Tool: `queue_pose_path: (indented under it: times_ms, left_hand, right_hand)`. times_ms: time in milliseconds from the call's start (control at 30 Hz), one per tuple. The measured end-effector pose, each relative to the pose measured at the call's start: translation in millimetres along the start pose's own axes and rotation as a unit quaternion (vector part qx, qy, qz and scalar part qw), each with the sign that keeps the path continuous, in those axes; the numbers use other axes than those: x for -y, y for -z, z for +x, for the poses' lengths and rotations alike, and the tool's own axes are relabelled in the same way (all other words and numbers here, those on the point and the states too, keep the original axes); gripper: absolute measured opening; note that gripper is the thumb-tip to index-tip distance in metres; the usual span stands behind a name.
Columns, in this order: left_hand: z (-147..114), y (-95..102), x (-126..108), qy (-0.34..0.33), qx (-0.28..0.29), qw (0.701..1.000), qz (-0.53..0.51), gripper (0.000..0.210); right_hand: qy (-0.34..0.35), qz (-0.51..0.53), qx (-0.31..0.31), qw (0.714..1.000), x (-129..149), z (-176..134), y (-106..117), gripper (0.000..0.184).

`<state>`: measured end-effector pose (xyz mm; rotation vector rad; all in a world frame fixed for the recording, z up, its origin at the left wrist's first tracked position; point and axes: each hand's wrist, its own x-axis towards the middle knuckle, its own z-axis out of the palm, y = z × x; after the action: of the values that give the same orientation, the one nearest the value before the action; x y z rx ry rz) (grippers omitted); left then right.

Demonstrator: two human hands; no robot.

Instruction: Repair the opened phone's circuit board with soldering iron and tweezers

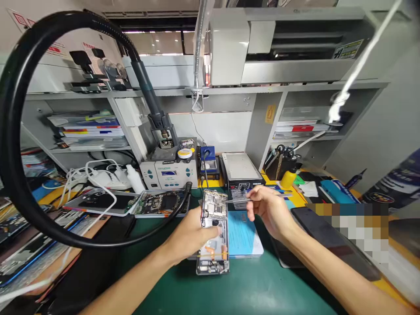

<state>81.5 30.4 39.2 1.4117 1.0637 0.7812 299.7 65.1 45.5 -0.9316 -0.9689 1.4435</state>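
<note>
My left hand [193, 234] is wrapped round an opened phone [213, 240], its thumb lying across the middle of the bare inside. Metal shields and circuit parts show at the phone's upper end, and orange flex pieces lie lower down. In my right hand [267, 212] is a pair of thin metal tweezers [238, 201], pinched between thumb and fingers. Their tips point left at the upper right edge of the phone; whether they touch it I cannot tell. Under and beside the phone lies a light-blue booklet or box [244, 234] on the green mat [243, 288].
Behind stands a hot-air station [169, 175] whose thick black hose [13, 131] loops across the left. A blue soldering station [208, 162] and a flat heating plate [243, 166] are beside it. Opened tablets [160, 203] lie left; a dark tablet [334, 240] lies right, near a yellow bottle [288, 178].
</note>
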Motion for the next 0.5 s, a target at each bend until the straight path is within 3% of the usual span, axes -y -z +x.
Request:
queue_pose_path:
  times_ms: [267, 367, 500]
  left_hand:
    - [-7, -9.4, -4, 0.087, -0.046, 0.98, 0.172, 0.03]
    - [-8, -8.9, -7, 0.113, -0.071, 0.947, 0.292, 0.032]
    - [-11, -10.0, -19, 0.124, -0.081, 0.878, 0.454, 0.036]
  right_hand:
    - [-0.005, -0.017, 0.005, 1.0, 5, 3, 2, 0.007]
    - [-0.024, -0.044, 0.014, 0.999, 5, 7, 6, 0.003]
    - [-0.041, -0.09, 0.021, 0.995, 2, 11, 11, 0.025]
